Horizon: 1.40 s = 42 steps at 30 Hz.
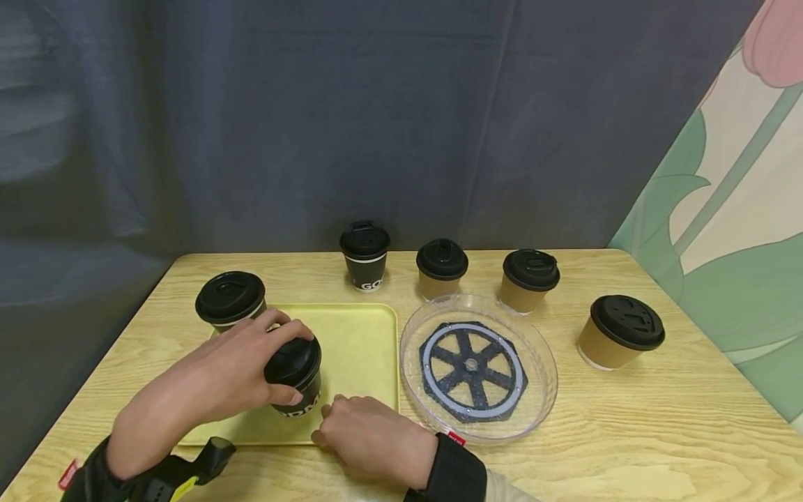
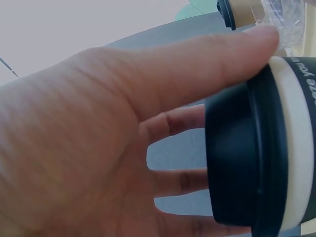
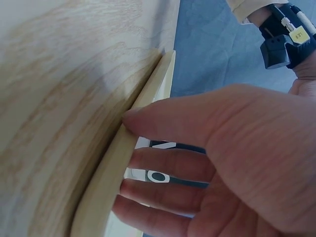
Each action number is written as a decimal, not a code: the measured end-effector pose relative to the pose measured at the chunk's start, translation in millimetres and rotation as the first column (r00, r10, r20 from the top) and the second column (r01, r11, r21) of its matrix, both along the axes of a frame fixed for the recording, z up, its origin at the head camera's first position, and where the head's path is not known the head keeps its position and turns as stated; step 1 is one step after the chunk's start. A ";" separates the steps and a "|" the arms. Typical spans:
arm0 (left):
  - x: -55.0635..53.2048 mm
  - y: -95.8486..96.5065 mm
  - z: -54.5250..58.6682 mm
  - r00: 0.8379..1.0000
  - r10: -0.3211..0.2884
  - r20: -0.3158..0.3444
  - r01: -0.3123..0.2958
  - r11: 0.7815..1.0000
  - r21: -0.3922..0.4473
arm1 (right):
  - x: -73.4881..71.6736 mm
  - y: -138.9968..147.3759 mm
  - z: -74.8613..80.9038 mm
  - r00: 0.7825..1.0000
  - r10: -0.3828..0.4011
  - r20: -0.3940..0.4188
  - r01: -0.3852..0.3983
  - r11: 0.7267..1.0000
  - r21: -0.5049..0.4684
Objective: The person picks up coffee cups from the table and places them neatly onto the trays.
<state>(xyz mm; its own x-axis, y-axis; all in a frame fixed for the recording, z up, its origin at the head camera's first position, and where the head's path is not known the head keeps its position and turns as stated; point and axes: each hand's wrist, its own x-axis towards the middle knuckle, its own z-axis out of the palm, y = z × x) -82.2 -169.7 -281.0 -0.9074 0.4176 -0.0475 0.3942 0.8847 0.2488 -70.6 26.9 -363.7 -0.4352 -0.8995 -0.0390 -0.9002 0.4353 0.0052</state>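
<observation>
Thumb and fingers of my left hand point(image 1: 241, 359) grip a black paper cup point(image 1: 309, 392) around its black lid point(image 2: 232, 163). White lettering shows low on this cup, which stands upright over the yellow tray point(image 1: 354, 341). A white band runs just under the lid in the left wrist view. My right hand point(image 1: 370, 436) pinches the tray's near rim; in the right wrist view the thumb point(image 3: 163, 118) lies along the outside and the fingers are inside. Behind the left hand, a second lidded cup point(image 1: 230, 300) stands at the tray's far left corner, its lower part hidden.
Right of the tray lies a round clear plastic dish point(image 1: 546, 390) with a dark spoked pattern. Beyond it stand a black lidded cup point(image 1: 366, 261) and two brown lidded cups point(image 1: 439, 282), point(image 1: 521, 296). Another brown cup point(image 1: 602, 345) is farther right. A dark curtain point(image 1: 376, 125) hangs behind the table.
</observation>
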 end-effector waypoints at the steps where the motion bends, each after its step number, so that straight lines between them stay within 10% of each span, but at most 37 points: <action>1: 0.5 -0.8 -0.6 1.000 0.002 0.001 -0.002 1.000 0.000 | 0.1 -0.3 0.0 1.000 0.001 -0.003 -0.001 1.000 0.001; 28: 17.5 -16.1 -9.0 0.989 0.003 -0.145 0.004 0.999 0.049 | 0.3 0.6 -0.2 1.000 0.008 -0.019 -0.008 1.000 -0.010; 42: 23.0 -28.6 -9.9 0.959 0.022 -0.283 0.009 0.994 0.107 | 1.4 0.3 -0.5 0.999 0.001 -0.049 -0.001 1.000 -0.008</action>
